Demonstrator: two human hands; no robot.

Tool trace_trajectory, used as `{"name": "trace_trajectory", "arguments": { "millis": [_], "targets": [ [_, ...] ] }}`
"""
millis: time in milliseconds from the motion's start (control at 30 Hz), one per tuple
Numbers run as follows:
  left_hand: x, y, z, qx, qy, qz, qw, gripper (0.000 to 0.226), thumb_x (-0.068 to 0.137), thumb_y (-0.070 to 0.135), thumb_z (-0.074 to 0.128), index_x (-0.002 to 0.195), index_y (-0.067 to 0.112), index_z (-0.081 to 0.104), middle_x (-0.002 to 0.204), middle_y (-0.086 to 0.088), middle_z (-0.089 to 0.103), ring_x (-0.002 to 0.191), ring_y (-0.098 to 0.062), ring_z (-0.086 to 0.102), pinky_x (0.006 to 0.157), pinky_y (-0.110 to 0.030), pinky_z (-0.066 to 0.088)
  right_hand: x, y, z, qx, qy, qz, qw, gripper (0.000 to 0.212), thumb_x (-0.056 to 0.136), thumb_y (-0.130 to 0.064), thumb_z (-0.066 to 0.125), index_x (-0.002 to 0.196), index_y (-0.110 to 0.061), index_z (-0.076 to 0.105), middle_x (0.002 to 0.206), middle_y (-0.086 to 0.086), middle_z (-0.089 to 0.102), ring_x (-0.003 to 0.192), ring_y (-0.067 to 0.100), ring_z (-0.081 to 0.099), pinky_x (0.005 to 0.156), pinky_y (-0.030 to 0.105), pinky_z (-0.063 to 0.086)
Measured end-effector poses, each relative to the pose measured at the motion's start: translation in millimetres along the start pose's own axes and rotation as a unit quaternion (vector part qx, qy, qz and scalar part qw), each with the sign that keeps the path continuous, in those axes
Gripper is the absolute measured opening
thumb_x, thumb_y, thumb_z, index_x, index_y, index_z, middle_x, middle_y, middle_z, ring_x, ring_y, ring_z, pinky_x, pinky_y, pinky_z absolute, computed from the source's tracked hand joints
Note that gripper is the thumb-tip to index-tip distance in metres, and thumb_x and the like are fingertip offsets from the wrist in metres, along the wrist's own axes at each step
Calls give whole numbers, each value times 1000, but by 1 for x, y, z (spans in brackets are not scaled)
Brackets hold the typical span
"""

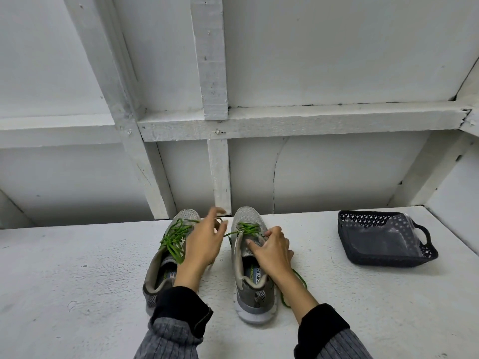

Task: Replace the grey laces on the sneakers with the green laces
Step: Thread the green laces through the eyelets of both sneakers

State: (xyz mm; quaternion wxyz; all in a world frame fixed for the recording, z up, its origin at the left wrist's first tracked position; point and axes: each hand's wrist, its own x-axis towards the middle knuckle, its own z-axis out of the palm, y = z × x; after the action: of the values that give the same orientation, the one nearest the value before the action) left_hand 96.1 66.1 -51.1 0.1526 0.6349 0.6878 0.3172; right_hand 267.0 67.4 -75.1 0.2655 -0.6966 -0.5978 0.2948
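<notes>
Two grey sneakers stand side by side on a white table, toes pointing away from me. The left sneaker (166,257) carries a green lace (174,238) tied in loose loops. The right sneaker (250,281) has a green lace (247,228) threaded through its front eyelets; one loose end (293,286) trails down its right side onto the table. My left hand (204,240) hovers between the shoes with fingers spread, a strand of the right shoe's lace running to its fingertips. My right hand (272,251) grips the right sneaker's tongue and upper.
A dark patterned basket (425,257) with a handle and a clear plastic bag (386,239) inside sits on the table at the right. A white wall with wooden framing (220,177) rises directly behind the shoes. The white table (77,281) extends to both sides.
</notes>
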Motion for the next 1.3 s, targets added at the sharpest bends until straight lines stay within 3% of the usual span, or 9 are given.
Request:
{"name": "trace_trajectory", "arguments": {
  "millis": [100,167,267,400,533,800,1000,1167,1300],
  "targets": [
    [-1,-11,17,46,-94,3,995,19,96,40,53,109,31,63,102,4,52,103,-19,55,85,-38,48,0,7,-2,44,-24,8,999,38,92,-62,42,103,-27,53,116,0,49,119,23,38,100,43,27],
    [-4,-13,24,56,-87,2,995,21,96,39,53,108,26,65,105,1,53,105,-23,51,86,-40,46,0,13,0,101,-21,29,994,41,97,-56,33,101,-25,60,115,4,52,118,26,40,102,45,29],
    [-10,-8,28,36,-53,-2,998,23,99,38,49,104,23,65,101,0,55,102,-26,49,82,-39,42,5,18,2,161,13,33,986,27,97,-41,48,78,-27,62,102,5,60,108,30,52,96,47,41],
    [-14,-5,29,5,-55,-26,998,28,101,41,42,93,21,60,94,-3,56,97,-30,53,82,-42,44,14,16,-4,180,-2,25,983,26,93,-22,60,67,-29,58,80,-2,65,91,25,61,83,36,47],
    [-17,1,29,14,-47,-49,998,34,101,41,38,72,25,41,88,-4,56,92,-31,54,76,-41,45,23,21,-3,137,-21,43,989,22,97,-31,53,77,-24,56,99,8,67,101,29,59,90,42,46],
    [-16,13,25,5,-50,-120,991,37,98,35,43,65,18,44,80,-6,58,82,-30,53,69,-35,42,21,15,-5,104,45,26,993,18,98,-25,51,82,-19,55,104,10,62,101,30,57,86,41,46],
    [-6,8,3,-87,1,-88,992,54,100,51,39,82,6,62,84,-10,67,81,-28,61,75,-39,50,8,-9,-12,66,61,-76,993,20,95,-35,54,99,-15,56,102,-1,52,101,17,44,89,36,41],
    [14,-11,-23,3,63,-91,994,22,100,18,46,102,11,67,99,-4,67,93,-27,60,70,-32,42,2,-10,2,31,26,-94,995,14,92,-17,55,105,-15,52,108,3,48,107,20,46,89,32,41],
    [32,-36,-33,94,24,-112,989,26,93,10,47,105,18,69,110,-5,66,99,-28,59,73,-32,42,0,-4,5,43,15,-90,995,17,90,-9,53,105,-17,50,108,3,46,105,22,48,87,32,43]
  ]
}}
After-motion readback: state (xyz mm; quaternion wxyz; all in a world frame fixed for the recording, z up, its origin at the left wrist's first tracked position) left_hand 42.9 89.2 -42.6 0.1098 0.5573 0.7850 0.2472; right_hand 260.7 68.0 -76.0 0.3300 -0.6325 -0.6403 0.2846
